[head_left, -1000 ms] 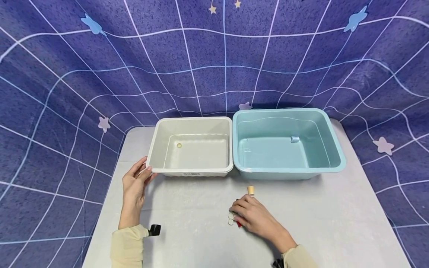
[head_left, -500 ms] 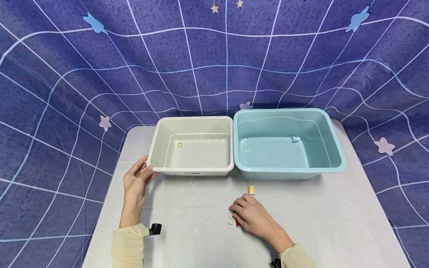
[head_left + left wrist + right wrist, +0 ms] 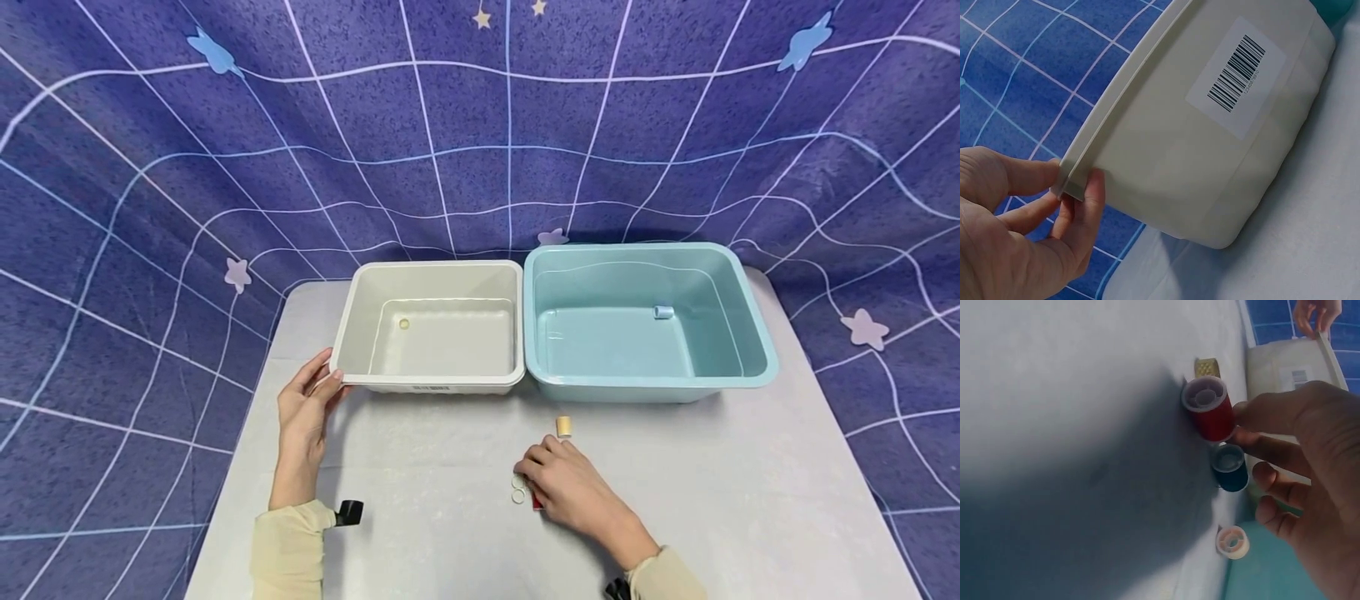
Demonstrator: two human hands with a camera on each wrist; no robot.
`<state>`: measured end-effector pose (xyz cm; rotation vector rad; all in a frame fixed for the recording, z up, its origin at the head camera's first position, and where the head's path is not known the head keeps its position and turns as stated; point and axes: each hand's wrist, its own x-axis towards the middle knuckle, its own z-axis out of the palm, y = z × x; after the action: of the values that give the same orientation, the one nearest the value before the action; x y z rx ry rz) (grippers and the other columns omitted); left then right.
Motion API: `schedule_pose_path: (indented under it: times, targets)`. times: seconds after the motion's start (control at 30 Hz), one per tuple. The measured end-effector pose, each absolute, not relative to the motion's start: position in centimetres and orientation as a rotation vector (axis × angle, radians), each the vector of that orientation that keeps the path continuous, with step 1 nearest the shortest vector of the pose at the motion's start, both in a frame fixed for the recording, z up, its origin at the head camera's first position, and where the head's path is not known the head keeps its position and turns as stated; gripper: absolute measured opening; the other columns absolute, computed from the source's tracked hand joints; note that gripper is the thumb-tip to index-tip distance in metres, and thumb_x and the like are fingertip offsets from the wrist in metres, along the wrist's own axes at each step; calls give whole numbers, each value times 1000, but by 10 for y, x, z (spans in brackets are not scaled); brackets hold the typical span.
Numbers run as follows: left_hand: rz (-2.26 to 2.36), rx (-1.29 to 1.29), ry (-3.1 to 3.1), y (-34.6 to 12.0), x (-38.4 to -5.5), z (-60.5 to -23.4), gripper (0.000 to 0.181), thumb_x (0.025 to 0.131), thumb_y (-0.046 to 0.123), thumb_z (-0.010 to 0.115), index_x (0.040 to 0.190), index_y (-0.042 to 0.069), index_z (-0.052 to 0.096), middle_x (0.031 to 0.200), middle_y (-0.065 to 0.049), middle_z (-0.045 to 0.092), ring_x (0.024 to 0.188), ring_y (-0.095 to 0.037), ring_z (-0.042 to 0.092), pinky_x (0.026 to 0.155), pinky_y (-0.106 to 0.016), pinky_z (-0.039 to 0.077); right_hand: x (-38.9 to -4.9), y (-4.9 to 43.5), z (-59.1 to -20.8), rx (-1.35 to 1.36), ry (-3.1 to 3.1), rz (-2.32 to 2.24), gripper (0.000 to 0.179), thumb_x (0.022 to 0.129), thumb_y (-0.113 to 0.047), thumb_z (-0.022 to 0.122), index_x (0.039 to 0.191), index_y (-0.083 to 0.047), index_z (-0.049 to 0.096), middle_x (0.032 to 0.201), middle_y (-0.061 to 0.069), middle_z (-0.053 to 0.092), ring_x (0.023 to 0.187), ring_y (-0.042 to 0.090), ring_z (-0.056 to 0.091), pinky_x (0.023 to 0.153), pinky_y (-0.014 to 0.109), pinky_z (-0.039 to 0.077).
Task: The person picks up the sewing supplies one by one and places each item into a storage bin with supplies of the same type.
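Note:
My left hand point(image 3: 303, 408) pinches the front left rim of the white plastic tub point(image 3: 1166, 137), thumb on the outer edge and fingers beneath. My right hand point(image 3: 566, 483) is low over the table, fingers curled down. In the right wrist view its thumb and index fingertips pinch the lower edge of a red thread spool point(image 3: 1213, 419). A dark teal spool point(image 3: 1230, 469) stands just beyond, near the middle fingertip. A peach-orange spool point(image 3: 564, 427) stands farther toward the tubs. Left of the right fingertips, pale rings point(image 3: 518, 496) lie on the table; a gold patterned ring point(image 3: 1207, 367) shows beside the red spool.
A light blue tub point(image 3: 652, 381) stands right beside the white one, with a pale blue spool point(image 3: 663, 312) inside. One small yellowish ring point(image 3: 404, 323) lies in the white tub. A blue curtain point(image 3: 480, 183) with a grid pattern hangs behind the table.
Both hands stay nearly in place. The red spool has shifted slightly under the right hand, and the whole head view has drifted a little.

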<state>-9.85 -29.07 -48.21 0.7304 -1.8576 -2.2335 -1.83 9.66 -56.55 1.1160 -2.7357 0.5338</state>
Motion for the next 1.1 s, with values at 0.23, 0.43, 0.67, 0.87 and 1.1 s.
schedule_pose_path:
  times: [0.23, 0.43, 0.67, 0.87, 1.1]
  targets:
    - [-2233, 736, -1853, -290, -98, -483, 52, 96, -10, 66, 146, 1, 57, 121, -8, 63, 96, -8, 73, 79, -20, 63, -18, 99, -555, 1146, -2806, 517, 29, 83, -3, 76, 106, -19, 78, 98, -8, 71, 89, 14, 54, 82, 33, 51]
    - [-2227, 728, -1854, -290, -98, -484, 52, 96, -10, 65, 146, 1, 57, 121, -7, 64, 96, -9, 73, 78, -20, 63, -21, 98, -554, 1164, -2824, 516, 32, 82, 0, 76, 108, -18, 78, 99, -8, 72, 90, 14, 55, 82, 32, 51]
    - [-2213, 734, -1880, -290, -98, -484, 52, 97, -10, 65, 147, 2, 57, 120, -5, 65, 100, -10, 72, 81, -20, 63, -22, 95, -552, 1179, -2821, 536, 27, 86, -3, 76, 107, -19, 79, 98, -8, 73, 88, 14, 56, 80, 31, 50]
    - [-2216, 737, -1871, -290, -99, -485, 52, 97, -10, 65, 147, 2, 57, 119, -5, 64, 99, -10, 71, 81, -21, 63, -24, 93, -547, 1187, -2855, 490, 26, 83, -7, 81, 106, -19, 79, 97, -7, 74, 88, 14, 57, 76, 31, 50]
    - [-2205, 734, -1879, -290, -99, -485, 52, 97, -9, 65, 147, 3, 58, 122, -8, 64, 100, -10, 72, 80, -20, 63, -26, 89, -544, 1179, -2896, 452, 21, 84, -13, 83, 103, -19, 77, 95, -6, 72, 87, 15, 57, 75, 32, 51]
